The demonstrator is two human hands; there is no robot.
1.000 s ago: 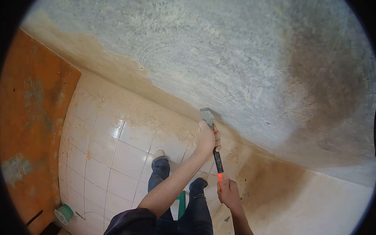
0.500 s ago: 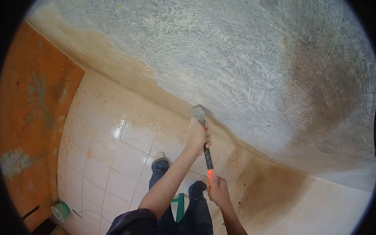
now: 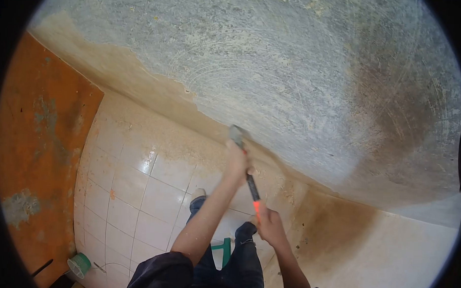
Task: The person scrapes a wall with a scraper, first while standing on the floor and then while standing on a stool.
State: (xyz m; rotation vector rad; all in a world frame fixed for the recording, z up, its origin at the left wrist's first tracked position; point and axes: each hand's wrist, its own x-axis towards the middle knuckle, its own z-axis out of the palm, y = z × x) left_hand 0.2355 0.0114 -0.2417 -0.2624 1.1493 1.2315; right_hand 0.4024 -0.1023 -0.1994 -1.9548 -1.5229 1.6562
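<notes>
My left hand (image 3: 237,160) is wrapped round the upper shaft of a long-handled scraper (image 3: 253,186), just below its grey head. My right hand (image 3: 271,227) grips the orange lower end of the black handle. The head lies close against the low part of the grey wall (image 3: 273,84), near the tan strip along its foot; whether its edge touches is hard to tell. Curved scratch marks and pale flaking patches cover the wall. Motion slightly blurs the left hand and the head.
Dusty white tiles (image 3: 129,206) make up the floor, with tan debris along the wall's foot. Between my legs stands a green stool (image 3: 226,251). A green tub (image 3: 79,265) sits at the lower left, beside an orange panel (image 3: 53,122). A stained pale wall (image 3: 369,250) rises on the right.
The scraper's head and my left hand have shifted left and slightly up along the wall's foot. Both hands keep hold of the handle. The view has tilted slightly.
</notes>
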